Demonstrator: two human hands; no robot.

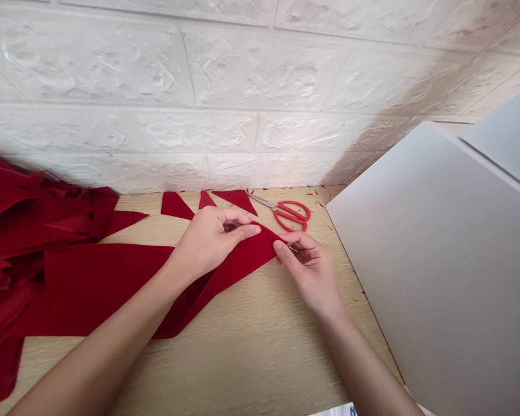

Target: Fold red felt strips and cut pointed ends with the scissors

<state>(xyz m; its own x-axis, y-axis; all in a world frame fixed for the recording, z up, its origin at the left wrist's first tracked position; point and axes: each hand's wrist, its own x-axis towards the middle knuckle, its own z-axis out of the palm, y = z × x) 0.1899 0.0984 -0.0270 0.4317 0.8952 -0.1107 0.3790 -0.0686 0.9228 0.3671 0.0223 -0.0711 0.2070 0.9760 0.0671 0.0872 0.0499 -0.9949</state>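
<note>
My left hand [208,237] and right hand [311,270] pinch cloth [238,261]; scraps [239,200] look already cut, scissors [276,206] lie aside; what's left, unclear.

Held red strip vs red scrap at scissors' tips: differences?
The strip is long; the scrap is a small triangle. The left hand and right hand pinch the strip; the scrap lies untouched on the table. The strip has a fold; the scrap looks flat. Both are red.
</note>
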